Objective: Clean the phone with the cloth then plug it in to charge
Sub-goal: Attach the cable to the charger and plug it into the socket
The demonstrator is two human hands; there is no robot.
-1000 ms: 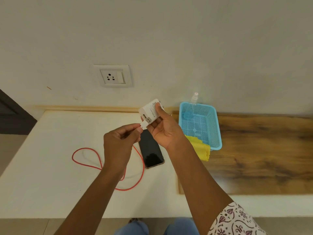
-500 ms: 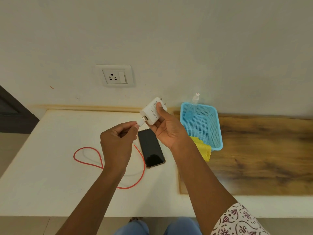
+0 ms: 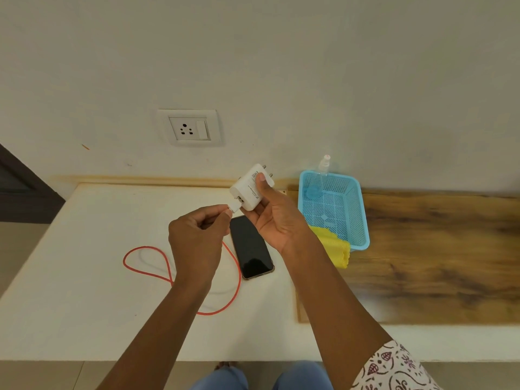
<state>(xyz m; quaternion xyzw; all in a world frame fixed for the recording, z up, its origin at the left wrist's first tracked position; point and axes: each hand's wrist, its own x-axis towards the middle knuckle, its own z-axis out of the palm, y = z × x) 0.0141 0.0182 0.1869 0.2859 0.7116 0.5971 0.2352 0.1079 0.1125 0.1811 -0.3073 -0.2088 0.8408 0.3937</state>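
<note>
A: Starting nearest, what are we looking at?

B: Blue-jeaned knees at the bottom edge, then two bare forearms reaching out over a white tabletop (image 3: 70, 319). A patterned sleeve (image 3: 394, 367) is showing on the right arm.

A: And the hands?

B: The left hand (image 3: 194, 240) is pinching the white USB plug (image 3: 233, 206) of the cable between thumb and fingers, its tip touching the port end of the adapter. The right hand (image 3: 277, 218) is gripping one white charger adapter (image 3: 251, 187), thumb lying across its face, pins pointing up toward the wall.

A: Where's the phone sitting?

B: One black phone (image 3: 253, 249) is lying flat, screen up, on the white top, just below the two hands. One red-orange cable (image 3: 152, 270) is looping on the surface left of it, running up under the left hand.

A: Further back?

B: One yellow cloth (image 3: 336, 250) is draping over the near edge of one blue mesh basket (image 3: 358, 215), which is resting on a dark wood-grain panel (image 3: 436, 263) to the right. One clear spray bottle (image 3: 319, 178) is standing in the basket's far corner.

A: And the room?

B: A plain pale wall (image 3: 309, 66) is carrying one white socket plate (image 3: 189, 128), with a single three-pin outlet and one switch.
</note>
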